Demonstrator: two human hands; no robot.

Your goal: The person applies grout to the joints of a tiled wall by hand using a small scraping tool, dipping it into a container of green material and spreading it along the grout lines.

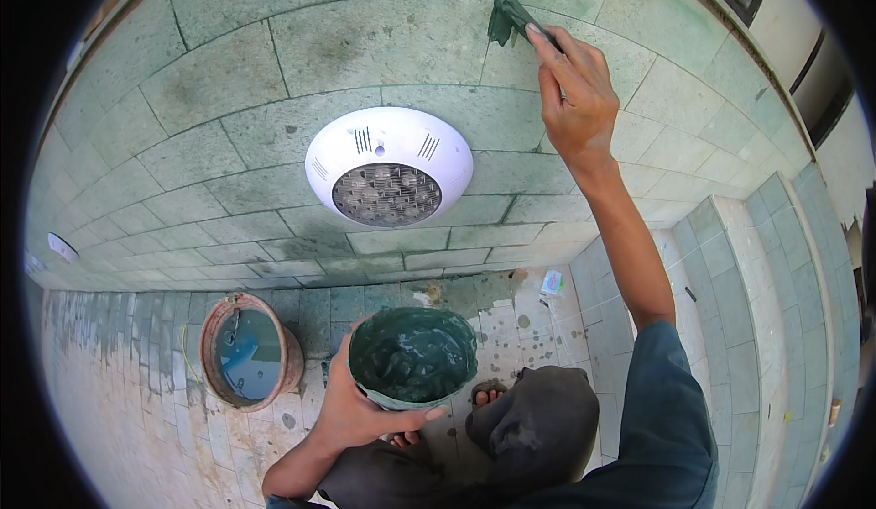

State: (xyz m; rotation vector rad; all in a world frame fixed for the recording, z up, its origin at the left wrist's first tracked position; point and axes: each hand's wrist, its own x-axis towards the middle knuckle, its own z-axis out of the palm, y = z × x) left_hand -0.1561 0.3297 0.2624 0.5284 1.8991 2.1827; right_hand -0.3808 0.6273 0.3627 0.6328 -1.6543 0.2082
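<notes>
I see the right hand (573,89) pinching a green-smeared scraper (507,18), its blade pressed on a tile joint of the wall (228,80) above the round white pool light (389,166). The left hand (358,409) grips a bowl of green grout (412,356) beside a bucket (250,352).

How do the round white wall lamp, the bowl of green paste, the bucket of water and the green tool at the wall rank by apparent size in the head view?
1. Round white wall lamp.
2. Bowl of green paste, held in the left hand; it looks close to the bucket of water, and being nearer the camera makes this unsure.
3. Green tool in the right hand, smallest.
</notes>
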